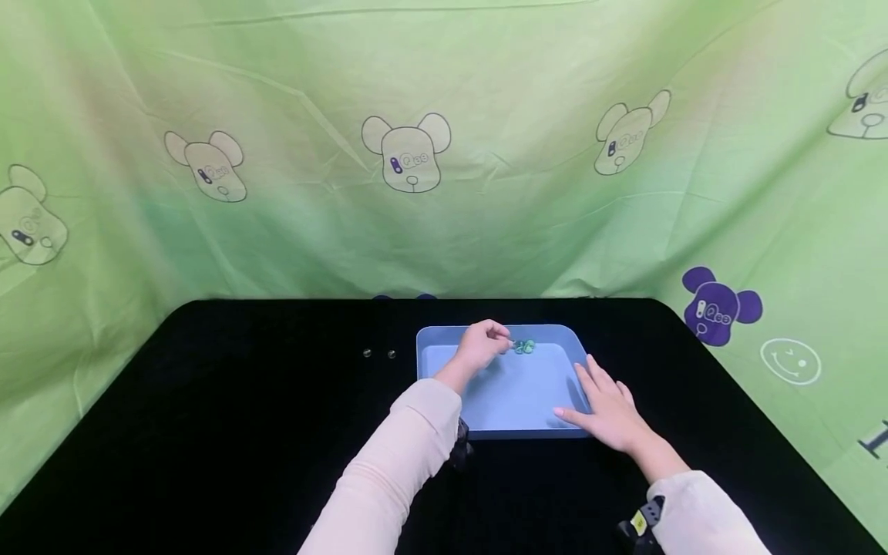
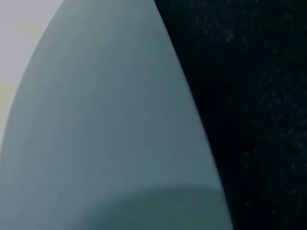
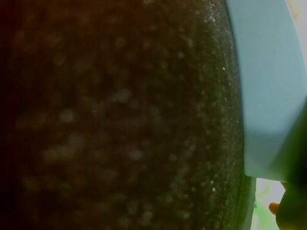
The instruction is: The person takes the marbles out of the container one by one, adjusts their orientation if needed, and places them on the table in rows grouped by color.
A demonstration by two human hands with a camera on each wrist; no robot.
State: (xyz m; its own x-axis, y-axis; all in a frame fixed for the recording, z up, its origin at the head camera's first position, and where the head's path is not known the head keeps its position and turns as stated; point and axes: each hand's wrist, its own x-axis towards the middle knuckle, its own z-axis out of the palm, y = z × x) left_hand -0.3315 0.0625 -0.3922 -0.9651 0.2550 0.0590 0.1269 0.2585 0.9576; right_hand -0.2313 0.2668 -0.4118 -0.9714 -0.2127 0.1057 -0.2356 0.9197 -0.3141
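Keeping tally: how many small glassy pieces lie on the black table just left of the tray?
2 that I can see: the outer piece, farther left, and the inner piece, nearer the blue tray. The left sleeve may hide more.

Green cloth (image 1: 520, 223) hung beyond the grip and out to both sides, creased, deeper green low down. Outlined bear heads (image 1: 411, 166) lined it above grip height. Right of the grip: purple bear head (image 1: 718, 308), white winking smiley (image 1: 791, 362). Black table (image 1: 208, 432), far corners rounded, spread beneath the grip.
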